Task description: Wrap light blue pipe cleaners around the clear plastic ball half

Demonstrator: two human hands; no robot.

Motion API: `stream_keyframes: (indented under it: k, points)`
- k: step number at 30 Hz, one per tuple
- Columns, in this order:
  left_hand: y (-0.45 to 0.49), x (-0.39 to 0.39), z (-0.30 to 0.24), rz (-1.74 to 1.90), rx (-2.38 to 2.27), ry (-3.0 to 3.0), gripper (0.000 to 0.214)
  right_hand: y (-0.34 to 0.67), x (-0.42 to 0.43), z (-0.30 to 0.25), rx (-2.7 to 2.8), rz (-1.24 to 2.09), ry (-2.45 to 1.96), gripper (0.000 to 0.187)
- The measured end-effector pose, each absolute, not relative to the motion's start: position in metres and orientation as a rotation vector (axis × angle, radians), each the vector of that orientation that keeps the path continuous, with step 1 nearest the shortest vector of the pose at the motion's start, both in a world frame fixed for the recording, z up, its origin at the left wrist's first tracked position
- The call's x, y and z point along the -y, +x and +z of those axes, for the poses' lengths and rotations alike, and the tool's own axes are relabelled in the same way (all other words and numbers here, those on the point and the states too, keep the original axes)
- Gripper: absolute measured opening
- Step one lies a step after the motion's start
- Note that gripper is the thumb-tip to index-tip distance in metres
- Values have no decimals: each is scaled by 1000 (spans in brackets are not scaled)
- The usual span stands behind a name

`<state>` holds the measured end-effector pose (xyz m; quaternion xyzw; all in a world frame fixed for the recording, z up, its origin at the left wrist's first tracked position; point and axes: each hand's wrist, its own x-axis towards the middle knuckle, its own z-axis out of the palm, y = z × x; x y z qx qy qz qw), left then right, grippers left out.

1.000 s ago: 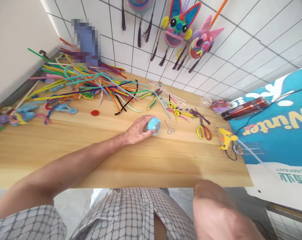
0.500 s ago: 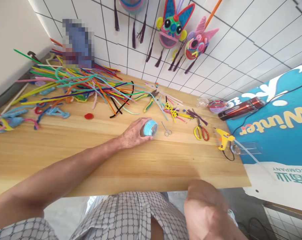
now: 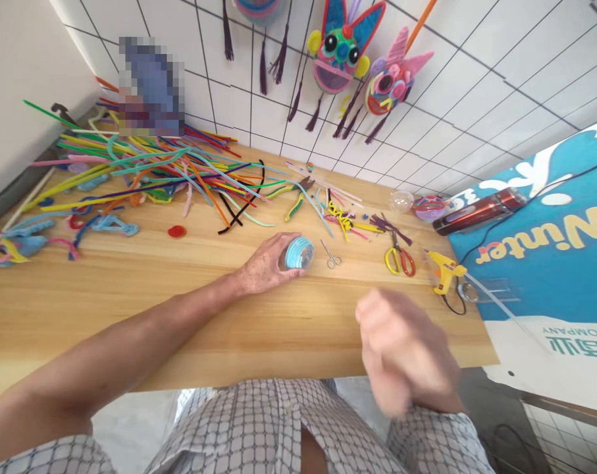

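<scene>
Near the middle of the desk (image 3: 204, 342), holding a blue-wrapped ball (image 3: 299, 253) in the left hand (image 3: 266, 264), with fingers and thumb closed round its side. Judging by the wrapping, seemingly only partway covered: ringed with pale blue strands (image 3: 293, 253) on the side toward the palm, bare and see-through at the right-hand end, and plain beside the decorated blue-eared mask (image 3: 338, 59) and pink mask (image 3: 389, 82) on the wall (image 3: 256, 125). Over the near right part of the desk, holding the right hand (image 3: 401, 342) in the air, curled, blurred and apart from the ball; can't tell about anything inside. Lying untouched just right of the ball, small scissors (image 3: 332, 258); farther right, large scissors (image 3: 395, 247) and a yellow glue gun (image 3: 445, 271); toward the back, pliers (image 3: 295, 205) and a heap of pipe cleaners (image 3: 180, 164), loose and unused.
</scene>
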<state>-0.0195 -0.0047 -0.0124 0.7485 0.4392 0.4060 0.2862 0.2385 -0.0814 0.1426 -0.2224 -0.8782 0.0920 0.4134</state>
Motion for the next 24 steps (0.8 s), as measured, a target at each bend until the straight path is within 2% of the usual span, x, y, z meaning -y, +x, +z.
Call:
stream_keyframes:
  k: [4,9,16,21,24]
  points:
    - [-19,5,-12,1087,-1171,1989,89,234,-3,115,2012,155,-901,50]
    - [-21,7,-9,1082,-1142,2009,86,266,-59,53,1880,391,-1384,57]
    - [-22,10,-7,1094,-1151,2030,81,289,-70,18,1793,540,-1536,44]
    - [-23,11,-4,1046,-1175,2021,90,286,-71,10,1815,634,-1512,37]
    - [-23,10,-4,1047,-1152,2040,88,286,-72,6,1821,638,-1500,32]
